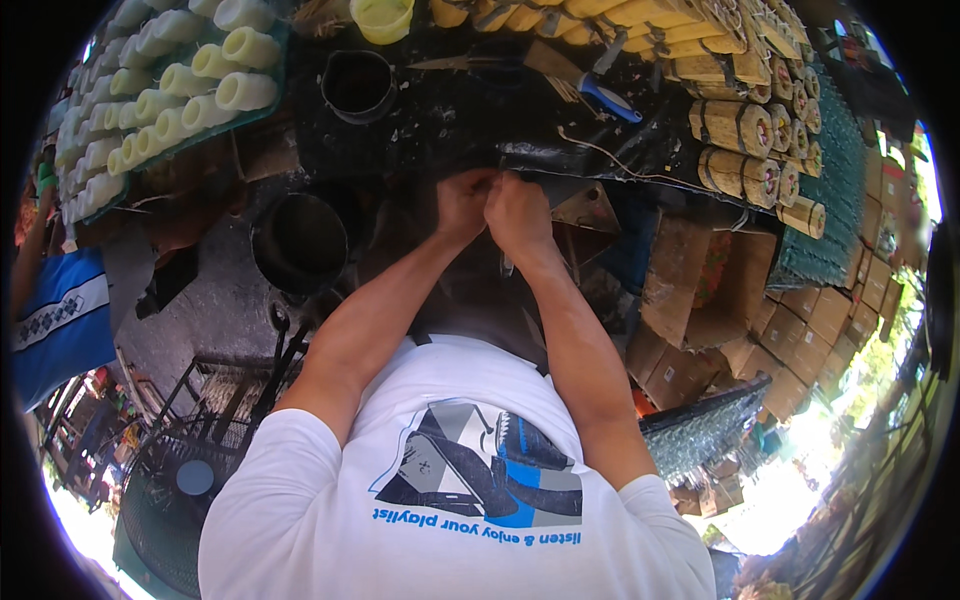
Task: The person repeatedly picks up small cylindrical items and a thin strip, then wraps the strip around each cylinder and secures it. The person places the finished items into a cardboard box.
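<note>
- Black pot (362, 116): on the black bench (450, 128), left portion.
- Left hand (464, 205): at the bench's near edge; fingers curled, pinch cannot be told.
- Right hand (520, 212): same edge, fingers curled; any workpiece is hidden between both hands. Apparent step: fine fingerwork; next move likely calls for steady fingertips.
</note>
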Tool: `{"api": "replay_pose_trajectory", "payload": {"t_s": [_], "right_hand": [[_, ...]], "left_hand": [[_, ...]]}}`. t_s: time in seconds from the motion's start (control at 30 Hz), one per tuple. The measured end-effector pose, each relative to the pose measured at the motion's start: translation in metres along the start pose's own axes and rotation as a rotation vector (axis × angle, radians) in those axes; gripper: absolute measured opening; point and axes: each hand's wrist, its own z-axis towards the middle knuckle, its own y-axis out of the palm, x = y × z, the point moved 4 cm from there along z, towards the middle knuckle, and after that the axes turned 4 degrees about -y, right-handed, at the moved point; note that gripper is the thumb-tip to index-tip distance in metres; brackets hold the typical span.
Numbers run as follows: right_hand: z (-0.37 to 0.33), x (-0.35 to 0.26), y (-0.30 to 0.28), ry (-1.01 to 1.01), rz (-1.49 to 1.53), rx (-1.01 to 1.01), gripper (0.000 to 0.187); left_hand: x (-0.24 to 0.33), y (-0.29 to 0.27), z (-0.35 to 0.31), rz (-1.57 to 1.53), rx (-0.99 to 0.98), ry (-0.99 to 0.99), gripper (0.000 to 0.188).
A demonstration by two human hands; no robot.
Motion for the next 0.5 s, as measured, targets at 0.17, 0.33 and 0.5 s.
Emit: {"api": "replay_pose_trajectory", "payload": {"t_s": [0.17,0.33,0.5], "right_hand": [[0.000,0.006,-0.005,-0.019,0.022,-0.013,0.026],[-0.003,0.000,-0.024,-0.089,-0.212,-0.090,0.022],[-0.013,0.001,-0.040,-0.142,-0.174,-0.110,0.021]], "left_hand": [[0.001,0.002,0.004,0.040,0.026,0.051,0.024],[0.022,-0.001,-0.001,0.106,-0.028,-0.018,0.024],[0.048,-0.013,-0.009,0.176,-0.059,0.101,0.020]]}}
